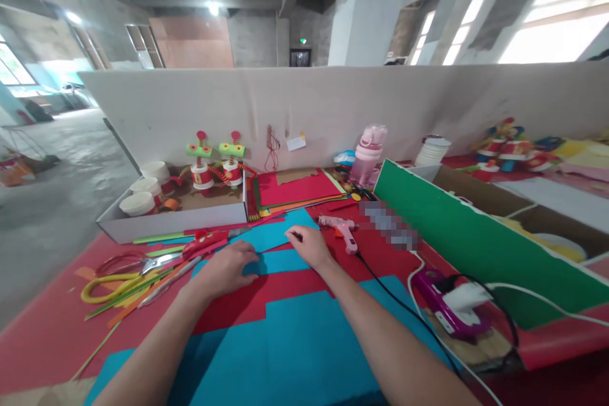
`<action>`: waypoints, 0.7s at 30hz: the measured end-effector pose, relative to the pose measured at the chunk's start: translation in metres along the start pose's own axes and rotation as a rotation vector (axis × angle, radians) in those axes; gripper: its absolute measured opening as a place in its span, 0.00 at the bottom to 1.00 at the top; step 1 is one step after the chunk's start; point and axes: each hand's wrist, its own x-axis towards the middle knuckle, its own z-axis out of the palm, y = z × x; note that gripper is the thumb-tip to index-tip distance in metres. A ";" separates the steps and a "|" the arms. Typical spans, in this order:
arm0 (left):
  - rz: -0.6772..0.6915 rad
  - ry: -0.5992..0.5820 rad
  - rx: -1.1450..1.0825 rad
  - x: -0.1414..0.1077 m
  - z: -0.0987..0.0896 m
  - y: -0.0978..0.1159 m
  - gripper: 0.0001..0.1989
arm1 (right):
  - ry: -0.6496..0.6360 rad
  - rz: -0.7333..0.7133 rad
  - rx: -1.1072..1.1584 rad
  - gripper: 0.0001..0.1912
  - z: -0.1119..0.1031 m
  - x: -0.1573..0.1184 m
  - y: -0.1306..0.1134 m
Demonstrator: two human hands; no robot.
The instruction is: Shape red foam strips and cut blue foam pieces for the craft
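Observation:
A piece of blue paper (269, 238) lies on the red tabletop, with a narrower blue strip (284, 261) just nearer to me. My left hand (232, 266) rests at the left end of both, thumb and fingers apart. At the right part of the upper piece, my right hand (310, 245) has its fingers curled in, the thumb close to the index finger at the paper; the exact grip is partly hidden. Large blue sheets (309, 336) spread beneath my forearms. Just right of my right hand lies a pink glue gun (343, 228) with a black cord.
Scissors with yellow handles (111, 285), red-handled scissors (202, 243) and paper strips lie left. A shallow box (176, 222) holds cups and two paper-cup figures. Behind are coloured sheets (295, 193) and a pink bottle (367, 155). A green-sided box (457, 235) and purple power strip (450, 311) stand right.

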 end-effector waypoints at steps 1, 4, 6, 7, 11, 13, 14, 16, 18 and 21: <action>-0.005 -0.001 0.005 0.000 0.001 0.000 0.13 | 0.001 -0.001 0.000 0.10 0.000 0.000 0.000; -0.015 0.008 -0.004 0.000 0.003 -0.001 0.12 | -0.006 0.001 -0.002 0.09 0.002 -0.001 -0.002; -0.013 0.011 -0.015 0.000 0.004 -0.002 0.12 | -0.014 0.002 -0.001 0.09 0.002 -0.001 -0.003; -0.009 0.014 -0.021 0.000 0.003 -0.002 0.12 | -0.015 -0.001 -0.001 0.09 0.001 -0.001 -0.004; 0.013 0.047 -0.037 0.000 0.001 -0.001 0.12 | 0.036 -0.032 -0.021 0.09 -0.002 -0.002 -0.007; 0.028 0.044 -0.047 0.000 0.000 -0.003 0.12 | 0.078 -0.050 -0.027 0.10 -0.003 -0.002 -0.008; 0.037 0.035 -0.053 0.001 0.000 -0.004 0.13 | 0.090 -0.059 -0.024 0.10 -0.003 -0.002 -0.008; 0.046 0.016 -0.052 0.001 0.001 -0.006 0.13 | 0.094 -0.075 -0.015 0.10 -0.003 -0.003 -0.010; 0.023 0.018 -0.018 0.002 0.003 -0.008 0.13 | 0.126 -0.094 -0.015 0.10 -0.005 -0.005 -0.014; -0.041 0.049 0.068 0.003 0.008 -0.007 0.13 | 0.254 -0.150 -0.032 0.11 -0.009 -0.009 -0.026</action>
